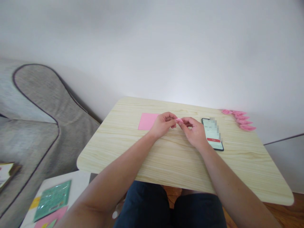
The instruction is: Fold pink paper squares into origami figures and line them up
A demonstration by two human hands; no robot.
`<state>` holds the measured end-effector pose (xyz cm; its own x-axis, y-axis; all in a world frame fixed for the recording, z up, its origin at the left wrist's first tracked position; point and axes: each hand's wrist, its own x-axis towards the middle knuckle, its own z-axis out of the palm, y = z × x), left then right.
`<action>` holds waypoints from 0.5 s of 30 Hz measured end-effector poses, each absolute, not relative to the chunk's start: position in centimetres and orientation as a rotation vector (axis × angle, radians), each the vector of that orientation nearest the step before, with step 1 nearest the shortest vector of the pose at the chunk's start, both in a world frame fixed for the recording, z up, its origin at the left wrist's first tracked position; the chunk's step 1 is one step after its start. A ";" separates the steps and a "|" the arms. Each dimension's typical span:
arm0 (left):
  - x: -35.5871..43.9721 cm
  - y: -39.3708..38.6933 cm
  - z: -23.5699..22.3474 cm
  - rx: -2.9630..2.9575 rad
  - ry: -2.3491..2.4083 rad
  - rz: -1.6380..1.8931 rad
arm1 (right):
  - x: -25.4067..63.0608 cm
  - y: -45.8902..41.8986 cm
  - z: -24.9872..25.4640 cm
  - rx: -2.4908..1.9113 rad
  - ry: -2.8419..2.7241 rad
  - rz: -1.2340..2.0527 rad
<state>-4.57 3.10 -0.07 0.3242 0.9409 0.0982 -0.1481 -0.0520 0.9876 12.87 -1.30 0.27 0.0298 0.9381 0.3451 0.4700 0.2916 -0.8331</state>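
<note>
Between my two hands, over the middle of the table, is a small piece of folded pink paper [179, 120]. My left hand [164, 124] pinches its left end with thumb and fingers. At its right end my right hand [193, 129] grips it the same way. The fingers hide most of its shape. Flat on the table, partly behind my left hand, lies a square stack of pink paper [147, 121]. Just right of my right hand rests a phone [213, 134] with its screen lit.
Several folded pink paper pieces [243, 122] lie in a row at the table's back right. The wooden table [180, 161] stands against a white wall. On the left are a grey sofa [45, 104] and a white surface with a green packet [53, 199] on it.
</note>
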 end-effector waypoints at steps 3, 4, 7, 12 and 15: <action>-4.6 3.1 -0.1 1.318 0.805 1.064 | 13.1 -1.1 0.1 -1.348 -1.599 0.654; -4.7 3.1 -0.1 1.322 0.797 1.058 | 13.1 -1.1 0.1 -1.349 -1.609 0.666; -4.7 3.0 -0.1 1.324 0.790 1.043 | 13.3 -1.1 0.0 -1.348 -1.651 0.677; -4.8 3.0 -0.3 1.324 0.835 1.007 | 13.3 -1.2 0.1 -1.352 -1.706 0.642; -4.8 3.0 -0.4 1.405 0.874 1.009 | 13.3 -1.2 0.1 -1.392 -1.717 0.626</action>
<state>-4.82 3.05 -0.40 0.3551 0.9303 0.0923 -0.0420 -0.0828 0.9957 13.34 -1.22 0.15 -0.0531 0.9574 0.2837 0.5503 0.2652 -0.7917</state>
